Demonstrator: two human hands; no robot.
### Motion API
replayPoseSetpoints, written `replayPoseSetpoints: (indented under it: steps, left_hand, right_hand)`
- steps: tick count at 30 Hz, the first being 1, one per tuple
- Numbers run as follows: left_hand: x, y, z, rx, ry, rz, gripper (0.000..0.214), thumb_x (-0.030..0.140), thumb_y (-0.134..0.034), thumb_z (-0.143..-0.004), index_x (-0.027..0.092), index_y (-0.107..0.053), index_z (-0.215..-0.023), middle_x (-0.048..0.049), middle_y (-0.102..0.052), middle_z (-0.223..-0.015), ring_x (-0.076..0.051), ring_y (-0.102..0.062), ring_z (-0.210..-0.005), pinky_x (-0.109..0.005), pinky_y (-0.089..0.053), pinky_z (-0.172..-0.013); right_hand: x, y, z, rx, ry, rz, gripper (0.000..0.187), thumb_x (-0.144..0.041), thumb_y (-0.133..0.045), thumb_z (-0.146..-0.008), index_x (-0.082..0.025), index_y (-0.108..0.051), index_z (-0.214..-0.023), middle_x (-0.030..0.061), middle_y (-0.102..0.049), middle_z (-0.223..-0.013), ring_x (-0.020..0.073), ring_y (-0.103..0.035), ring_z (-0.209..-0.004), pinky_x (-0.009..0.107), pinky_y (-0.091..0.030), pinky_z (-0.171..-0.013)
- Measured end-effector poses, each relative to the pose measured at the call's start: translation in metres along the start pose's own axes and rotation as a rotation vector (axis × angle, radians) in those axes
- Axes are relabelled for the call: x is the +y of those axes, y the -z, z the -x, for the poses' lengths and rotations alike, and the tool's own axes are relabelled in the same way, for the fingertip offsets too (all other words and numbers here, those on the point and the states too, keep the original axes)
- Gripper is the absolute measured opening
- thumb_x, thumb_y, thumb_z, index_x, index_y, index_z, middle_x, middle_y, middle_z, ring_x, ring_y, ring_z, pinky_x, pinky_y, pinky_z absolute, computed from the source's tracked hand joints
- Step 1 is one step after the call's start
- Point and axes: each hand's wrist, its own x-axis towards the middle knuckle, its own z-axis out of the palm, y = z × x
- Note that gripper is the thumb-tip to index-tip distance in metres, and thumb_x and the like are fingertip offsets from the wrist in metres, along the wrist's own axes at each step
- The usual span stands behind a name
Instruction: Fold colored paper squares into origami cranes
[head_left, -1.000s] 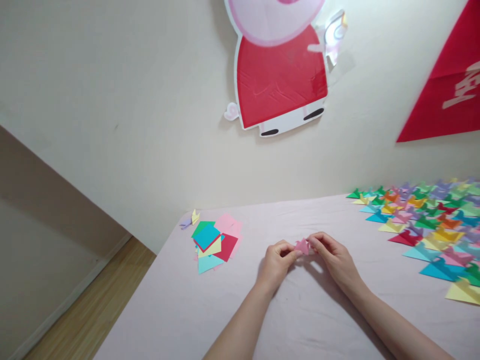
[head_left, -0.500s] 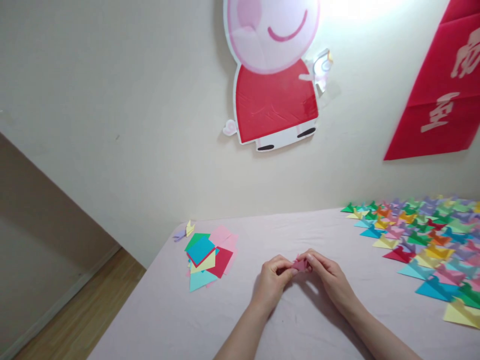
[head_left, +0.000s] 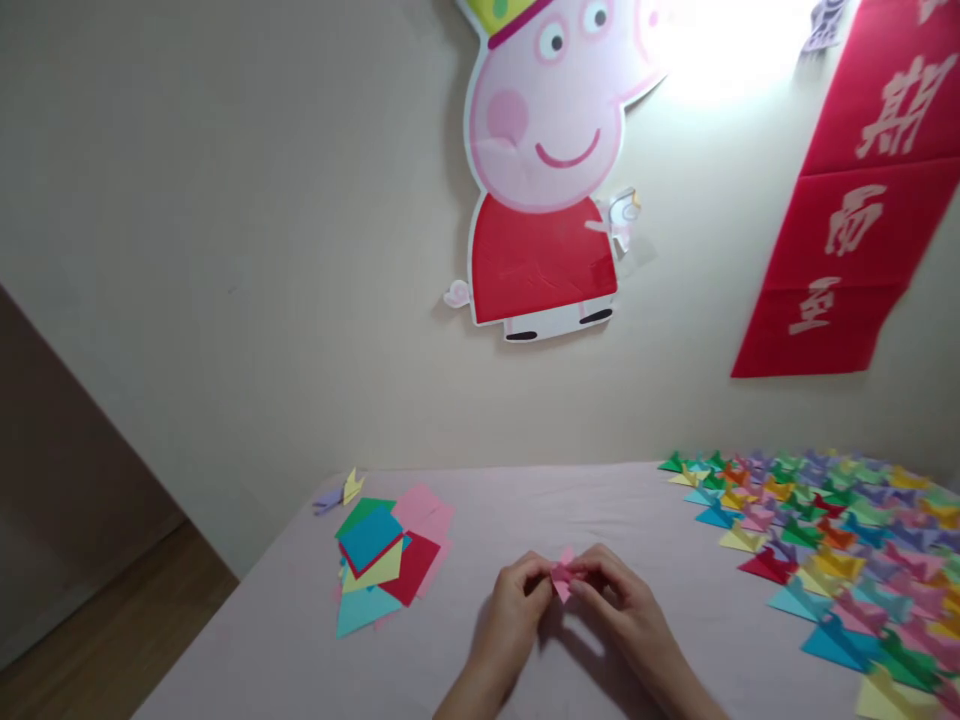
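A small pink folded paper piece [head_left: 562, 574] is pinched between both of my hands just above the pale pink table [head_left: 255, 650]. My left hand [head_left: 511, 615] grips its left side with closed fingers. My right hand [head_left: 622, 608] holds its right side, fingers curled over it. Most of the paper is hidden by my fingertips.
A loose pile of coloured paper squares [head_left: 384, 548] lies to the left, with two small folded pieces [head_left: 341, 492] behind it. Several rows of folded coloured paper figures [head_left: 829, 540] cover the table's right side. A cartoon pig cut-out [head_left: 549, 190] and a red banner [head_left: 847, 200] hang on the wall.
The view has tilted upward, so the table and hands sit lower in frame. My hands have drawn closer together around the pink paper, covering more of it.
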Motion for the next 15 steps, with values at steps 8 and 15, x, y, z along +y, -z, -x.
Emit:
replayPoseSetpoints:
  steps: [8, 15]
  left_hand:
    - [0.0075, 0.0010, 0.0010, -0.086, 0.006, 0.005, 0.027, 0.034, -0.051, -0.086, 0.016, -0.069, -0.076, -0.0014, -0.058, -0.081, -0.017, -0.052, -0.080, -0.027, -0.039, -0.075]
    - [-0.0008, -0.0044, -0.0001, -0.041, -0.003, -0.077, 0.023, 0.033, -0.057, -0.086, 0.017, -0.071, -0.080, -0.0024, -0.061, -0.083, -0.019, -0.055, -0.083, -0.027, -0.040, -0.075]
  right_hand:
    - [0.0027, -0.0003, 0.0020, 0.044, 0.120, 0.168, 0.016, -0.032, -0.060, -0.090, -0.023, -0.068, -0.081, 0.0030, -0.064, -0.080, 0.0205, -0.057, -0.079, 0.031, -0.044, -0.070]
    - [-0.0024, -0.0012, 0.0059, 0.036, 0.228, 0.359, 0.015, -0.027, -0.055, -0.095, -0.024, -0.063, -0.083, 0.0026, -0.063, -0.083, 0.0208, -0.057, -0.083, 0.031, -0.046, -0.074]
